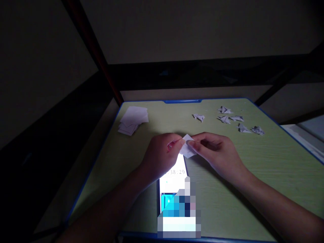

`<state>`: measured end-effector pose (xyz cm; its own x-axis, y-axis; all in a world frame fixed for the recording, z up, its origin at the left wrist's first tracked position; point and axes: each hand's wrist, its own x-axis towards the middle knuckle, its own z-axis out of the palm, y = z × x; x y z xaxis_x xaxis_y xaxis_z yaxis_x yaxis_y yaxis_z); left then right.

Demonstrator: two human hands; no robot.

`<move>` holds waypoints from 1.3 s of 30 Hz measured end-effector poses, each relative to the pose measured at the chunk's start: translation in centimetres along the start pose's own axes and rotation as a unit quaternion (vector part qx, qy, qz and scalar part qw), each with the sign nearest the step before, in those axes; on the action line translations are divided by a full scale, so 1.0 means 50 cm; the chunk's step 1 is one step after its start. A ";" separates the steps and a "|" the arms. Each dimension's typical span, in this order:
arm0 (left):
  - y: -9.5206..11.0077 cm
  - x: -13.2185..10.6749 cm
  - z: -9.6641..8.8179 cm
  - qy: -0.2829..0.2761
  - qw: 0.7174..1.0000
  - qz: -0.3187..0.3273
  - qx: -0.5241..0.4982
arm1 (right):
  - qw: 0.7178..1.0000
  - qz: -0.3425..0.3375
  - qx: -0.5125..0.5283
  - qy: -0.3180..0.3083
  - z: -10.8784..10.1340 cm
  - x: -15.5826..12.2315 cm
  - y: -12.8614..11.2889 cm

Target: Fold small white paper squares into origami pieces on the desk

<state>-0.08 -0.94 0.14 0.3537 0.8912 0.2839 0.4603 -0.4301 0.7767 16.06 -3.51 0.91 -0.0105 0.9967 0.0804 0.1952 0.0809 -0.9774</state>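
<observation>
- The step in hand looks like folding: the left hand (162, 151) and right hand (220, 152) each pinch a small paper (187, 153) between their fingers, near the far end of a lit phone (172, 184).
- The next move seems to call for matched edges and firm pressing.
- Sheets (134, 115) and folded pieces (224, 119) lie on the table (275, 158).

Dim in here, left side near black; phone screen (172, 184) glares white, lower part pixelated; desk (268, 168) softly shadowed.
</observation>
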 end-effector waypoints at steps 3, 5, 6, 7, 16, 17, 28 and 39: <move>0.003 -0.001 0.000 0.003 1.000 0.014 0.021 | 1.000 0.006 0.013 -0.015 0.000 0.000 0.000; 0.006 -0.002 -0.002 -0.001 1.000 0.015 0.025 | 0.999 0.015 0.014 -0.032 -0.001 0.000 0.000; 0.007 -0.002 -0.004 -0.006 1.000 0.014 0.027 | 0.999 0.017 0.013 -0.040 -0.003 0.000 -0.001; 0.008 -0.001 -0.006 -0.011 0.999 0.013 0.027 | 0.999 0.017 0.012 -0.045 -0.004 0.000 -0.001; 0.019 0.006 -0.020 -0.071 0.993 -0.015 -0.089 | 0.998 -0.003 0.022 -0.058 -0.011 0.002 -0.004; 0.019 0.005 -0.019 -0.067 0.993 -0.014 -0.095 | 0.998 -0.006 0.022 -0.054 -0.011 0.002 -0.004; 0.022 0.000 -0.008 -0.015 0.992 -0.017 -0.127 | 0.997 0.004 0.021 -0.073 -0.006 -0.003 -0.007; 0.020 0.004 -0.014 0.039 0.995 0.011 -0.090 | 0.998 0.006 0.023 -0.062 -0.009 -0.001 -0.010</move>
<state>-0.11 -1.07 1.37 0.2943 0.8933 0.3397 0.2978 -0.4234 0.8556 16.41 -3.61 1.48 -0.1298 0.9905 0.0457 0.1514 0.0654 -0.9863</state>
